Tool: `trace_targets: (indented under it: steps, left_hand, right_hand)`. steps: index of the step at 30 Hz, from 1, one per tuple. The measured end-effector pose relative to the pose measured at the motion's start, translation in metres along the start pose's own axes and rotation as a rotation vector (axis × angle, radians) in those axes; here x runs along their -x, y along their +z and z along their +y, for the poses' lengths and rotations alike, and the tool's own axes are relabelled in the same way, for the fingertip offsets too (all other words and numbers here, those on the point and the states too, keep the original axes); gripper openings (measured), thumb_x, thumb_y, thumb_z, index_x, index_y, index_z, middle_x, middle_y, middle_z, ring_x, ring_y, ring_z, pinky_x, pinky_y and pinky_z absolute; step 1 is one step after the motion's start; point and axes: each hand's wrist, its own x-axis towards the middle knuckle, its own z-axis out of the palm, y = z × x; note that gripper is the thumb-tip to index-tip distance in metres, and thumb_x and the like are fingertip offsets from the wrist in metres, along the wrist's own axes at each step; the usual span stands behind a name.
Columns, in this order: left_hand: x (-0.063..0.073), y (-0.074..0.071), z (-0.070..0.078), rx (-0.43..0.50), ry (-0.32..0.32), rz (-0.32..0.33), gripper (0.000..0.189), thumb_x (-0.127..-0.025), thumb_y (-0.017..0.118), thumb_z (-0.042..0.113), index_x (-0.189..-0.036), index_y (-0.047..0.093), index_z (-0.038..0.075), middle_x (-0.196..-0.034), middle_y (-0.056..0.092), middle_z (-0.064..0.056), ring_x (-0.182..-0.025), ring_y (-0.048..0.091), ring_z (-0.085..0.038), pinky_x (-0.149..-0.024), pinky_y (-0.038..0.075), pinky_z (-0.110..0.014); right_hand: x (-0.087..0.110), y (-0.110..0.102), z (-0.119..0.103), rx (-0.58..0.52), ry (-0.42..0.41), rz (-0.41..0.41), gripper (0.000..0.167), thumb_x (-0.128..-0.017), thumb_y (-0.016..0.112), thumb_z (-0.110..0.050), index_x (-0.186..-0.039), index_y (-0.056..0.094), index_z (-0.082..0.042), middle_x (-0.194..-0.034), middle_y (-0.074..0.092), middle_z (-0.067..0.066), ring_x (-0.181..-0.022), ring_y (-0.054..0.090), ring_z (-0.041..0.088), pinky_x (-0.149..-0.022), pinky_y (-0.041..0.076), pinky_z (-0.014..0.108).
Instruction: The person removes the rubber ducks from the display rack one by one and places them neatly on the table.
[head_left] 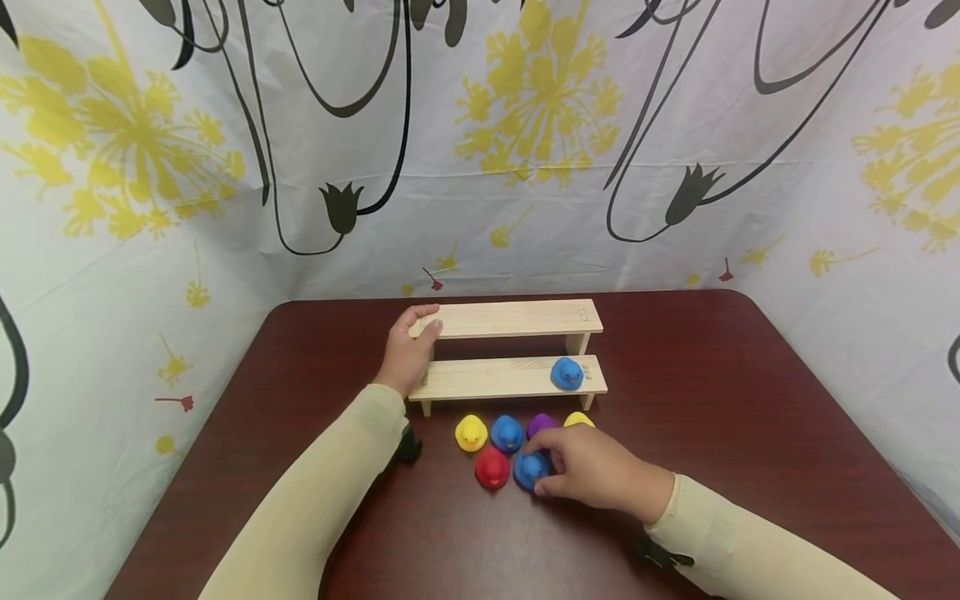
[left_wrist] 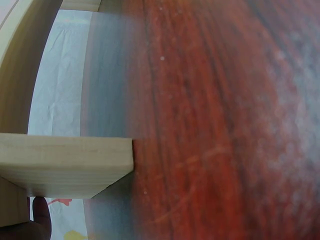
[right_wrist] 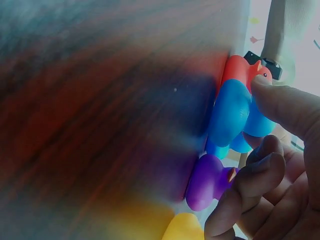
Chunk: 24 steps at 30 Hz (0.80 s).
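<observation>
My left hand (head_left: 405, 354) grips the left end of a two-step wooden shelf (head_left: 517, 319), thumb on the upper board's front side. In the left wrist view one fingertip (left_wrist: 41, 215) shows by the wood (left_wrist: 70, 155). Thumb and index finger of my right hand (head_left: 600, 467) pinch a blue rubber duck (head_left: 529, 472) in the front row; the right wrist view shows that duck (right_wrist: 231, 112) low at the table. Beside it sits a red duck (head_left: 492, 467). Behind are yellow (head_left: 471, 433), blue (head_left: 507, 433), purple (head_left: 540, 423) and partly hidden yellow (head_left: 578, 419) ducks.
Another blue duck (head_left: 567, 374) stands at the right end of the lower step. Everything rests on a dark red wooden table (head_left: 697, 383). A white patterned cloth (head_left: 480, 242) hangs behind the table and at both sides.
</observation>
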Motion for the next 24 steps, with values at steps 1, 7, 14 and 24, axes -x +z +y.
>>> trace_targets:
  steps: [1,7,14,24]
  left_hand:
    - [0.0,0.0,0.0,0.001,0.001,0.0,0.036,-0.107,0.063,0.022,-0.141,0.062,0.01,-0.156,0.05,-0.01,-0.142,0.048,-0.026,-0.12,0.038,-0.048]
    - [0.0,0.0,0.001,-0.01,0.002,0.002,0.036,-0.107,0.063,0.022,-0.141,0.062,0.011,-0.156,0.05,-0.008,-0.144,0.046,-0.026,-0.12,0.037,-0.049]
    - [0.0,0.0,0.0,-0.011,0.008,0.009,0.034,-0.107,0.063,0.021,-0.14,0.063,0.011,-0.157,0.05,-0.008,-0.146,0.045,-0.025,-0.121,0.036,-0.048]
    - [0.0,0.0,-0.001,-0.01,-0.005,0.01,0.029,-0.106,0.064,0.023,-0.135,0.066,0.019,-0.156,0.05,-0.006,-0.144,0.046,-0.024,-0.121,0.037,-0.048]
  right_hand:
    - [0.0,0.0,0.0,0.002,0.002,0.001,0.033,-0.084,0.09,-0.022,-0.113,0.076,-0.015,-0.061,0.051,-0.012,-0.056,0.046,0.001,-0.051,0.041,0.022]
    - [0.0,0.0,-0.001,-0.016,0.014,-0.007,0.035,-0.082,0.091,-0.021,-0.111,0.073,-0.014,-0.063,0.053,-0.01,-0.057,0.048,0.002,-0.051,0.042,0.023]
    - [-0.001,0.005,0.001,-0.012,0.005,0.003,0.035,-0.081,0.092,-0.022,-0.109,0.071,-0.016,-0.062,0.052,-0.011,-0.055,0.048,0.001,-0.051,0.042,0.023]
    - [0.003,-0.008,-0.001,-0.028,0.029,-0.001,0.042,-0.081,0.092,-0.028,-0.114,0.071,-0.015,-0.061,0.053,-0.011,-0.055,0.05,0.003,-0.051,0.044,0.025]
